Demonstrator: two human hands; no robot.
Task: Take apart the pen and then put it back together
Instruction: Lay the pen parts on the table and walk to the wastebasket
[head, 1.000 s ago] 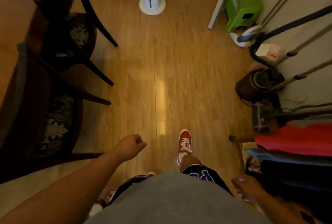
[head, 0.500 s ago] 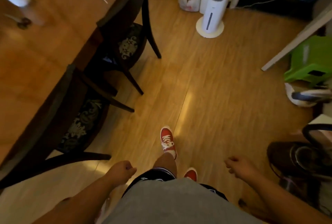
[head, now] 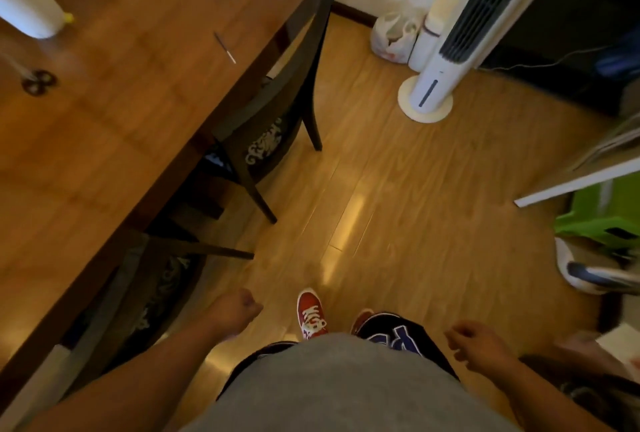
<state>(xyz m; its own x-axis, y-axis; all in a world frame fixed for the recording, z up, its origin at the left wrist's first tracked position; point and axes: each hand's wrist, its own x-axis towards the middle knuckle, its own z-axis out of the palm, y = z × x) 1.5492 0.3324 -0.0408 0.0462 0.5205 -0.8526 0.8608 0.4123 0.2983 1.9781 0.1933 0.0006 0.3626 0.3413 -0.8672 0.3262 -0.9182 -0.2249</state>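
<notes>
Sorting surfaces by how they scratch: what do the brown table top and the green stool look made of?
The brown table top looks like wood or wood veneer with a satin sheen; grain lines show. The green stool looks like moulded plastic, uniformly coloured, with a cut handle slot, though blurred.

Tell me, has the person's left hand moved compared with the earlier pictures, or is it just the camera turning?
Cannot tell for sure. The left hand sits beside the nearer chair as before, while the whole view swings toward the table.
</notes>
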